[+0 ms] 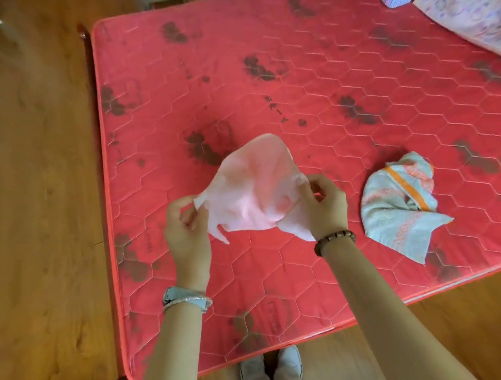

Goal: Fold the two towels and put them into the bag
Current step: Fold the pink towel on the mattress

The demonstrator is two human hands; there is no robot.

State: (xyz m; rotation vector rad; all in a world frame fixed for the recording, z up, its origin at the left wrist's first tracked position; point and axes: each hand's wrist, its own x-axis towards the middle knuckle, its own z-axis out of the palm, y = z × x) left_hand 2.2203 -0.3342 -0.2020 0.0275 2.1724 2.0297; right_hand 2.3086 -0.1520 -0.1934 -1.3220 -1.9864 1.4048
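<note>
Red mattress (306, 69): two towels (pink towel (252, 189) held, blue towel (399, 207) lying), two bags (474, 3).

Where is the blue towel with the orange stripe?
The blue towel lies crumpled on the red mattress, near its front edge, just to the right of the right hand, which holds the pink towel.

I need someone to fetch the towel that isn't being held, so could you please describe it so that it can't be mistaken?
Start from the red quilted mattress and look along its near edge. To the right of the right hand lies a crumpled towel, alone on the mattress. It is pale blue with an orange stripe, unlike the plain pink towel held in both hands.
</note>
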